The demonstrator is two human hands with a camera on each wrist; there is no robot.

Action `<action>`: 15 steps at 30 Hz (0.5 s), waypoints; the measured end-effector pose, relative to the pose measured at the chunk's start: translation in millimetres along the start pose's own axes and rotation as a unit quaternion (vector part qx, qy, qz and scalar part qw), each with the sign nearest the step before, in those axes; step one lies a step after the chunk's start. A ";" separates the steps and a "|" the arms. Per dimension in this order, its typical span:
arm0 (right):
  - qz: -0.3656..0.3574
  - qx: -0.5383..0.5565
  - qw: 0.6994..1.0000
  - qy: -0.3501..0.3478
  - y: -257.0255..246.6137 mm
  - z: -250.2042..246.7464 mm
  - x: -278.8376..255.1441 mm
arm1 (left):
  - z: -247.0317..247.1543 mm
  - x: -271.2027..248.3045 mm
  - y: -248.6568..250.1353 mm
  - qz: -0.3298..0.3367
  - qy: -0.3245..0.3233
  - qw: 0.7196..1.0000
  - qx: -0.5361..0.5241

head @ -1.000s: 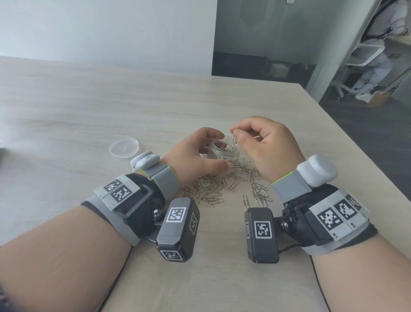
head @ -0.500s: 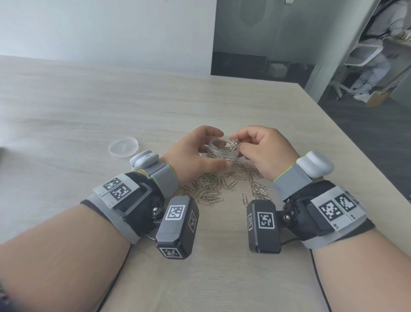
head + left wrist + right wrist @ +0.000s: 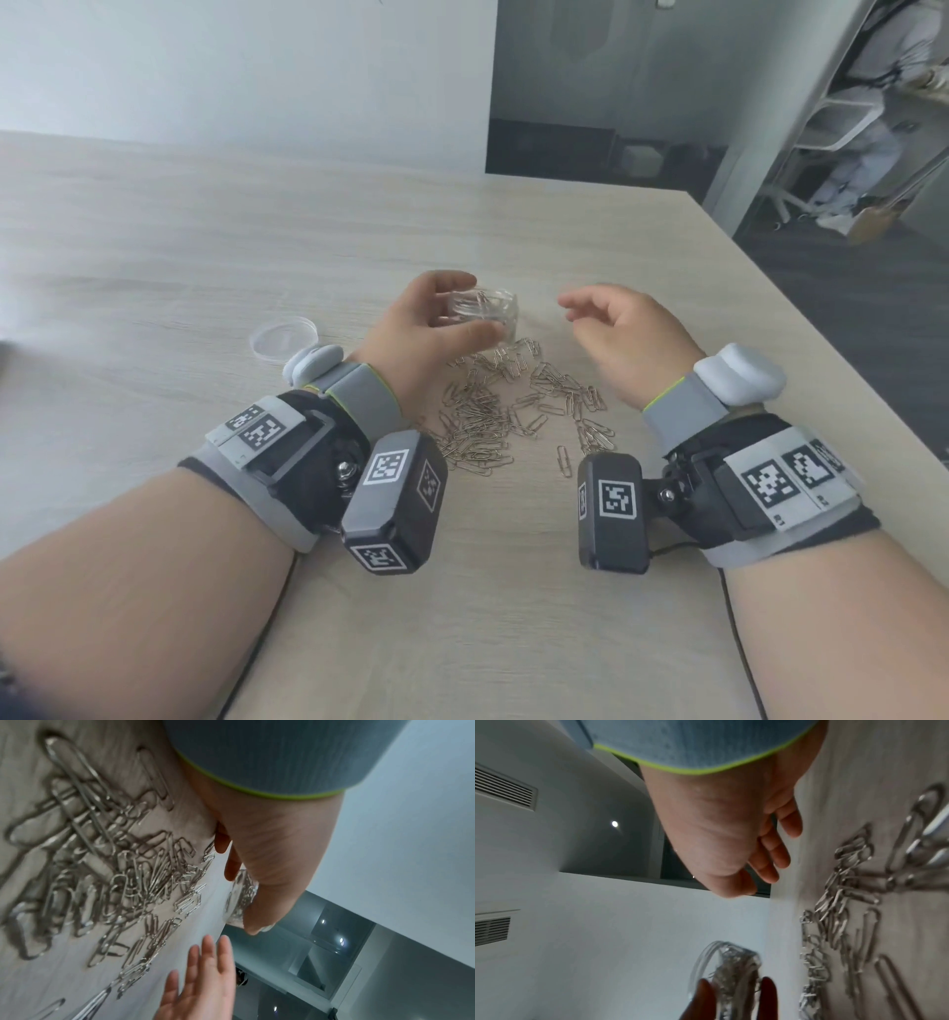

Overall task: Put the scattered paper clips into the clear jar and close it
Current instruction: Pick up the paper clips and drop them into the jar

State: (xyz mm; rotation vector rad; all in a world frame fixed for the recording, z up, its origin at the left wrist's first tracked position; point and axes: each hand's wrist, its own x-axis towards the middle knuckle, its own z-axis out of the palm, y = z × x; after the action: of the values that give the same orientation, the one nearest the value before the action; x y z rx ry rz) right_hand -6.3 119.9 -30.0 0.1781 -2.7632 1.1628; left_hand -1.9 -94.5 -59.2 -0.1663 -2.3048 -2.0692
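Observation:
A small clear jar (image 3: 500,311) with several paper clips inside stands on the table, and my left hand (image 3: 475,308) grips it between thumb and fingers. The left wrist view shows the jar (image 3: 240,898) behind my thumb. My right hand (image 3: 570,314) hovers just right of the jar, apart from it, with relaxed fingers (image 3: 770,860) holding nothing. Several silver paper clips (image 3: 513,406) lie scattered on the table between my wrists, nearer to me than the jar. They appear close up in the wrist views too, as paper clips (image 3: 115,872) and paper clips (image 3: 847,923).
The jar's clear round lid (image 3: 284,339) lies flat on the wooden table (image 3: 179,246), left of my left wrist. The table's right edge (image 3: 801,288) runs close beside my right hand. A person sits far off at the back right.
My right hand was pinched at the jar's mouth; it has drawn away to the right and its fingers have opened. My left hand still grips the jar.

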 end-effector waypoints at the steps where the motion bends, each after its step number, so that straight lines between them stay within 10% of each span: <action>1: 0.018 -0.039 0.998 -0.043 2.0 1.6 0.3 | -1.5 0.7 1.9 -0.003 0.015 1.000 -0.003; 8: -0.027 -0.179 0.951 -0.249 -1.7 14.2 -1.8 | -7.5 4.9 3.3 -0.012 0.067 0.998 -0.010; 15: -0.034 -0.038 0.975 -0.215 -1.7 17.4 -1.8 | -2.7 7.4 -0.4 -0.006 0.069 0.997 0.022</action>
State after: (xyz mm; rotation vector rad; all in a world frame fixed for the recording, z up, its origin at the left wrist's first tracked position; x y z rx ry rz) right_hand -5.7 106.3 -41.2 0.5740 -3.1303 1.1098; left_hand -9.3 -96.8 -58.5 -0.0085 -2.2715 -1.9660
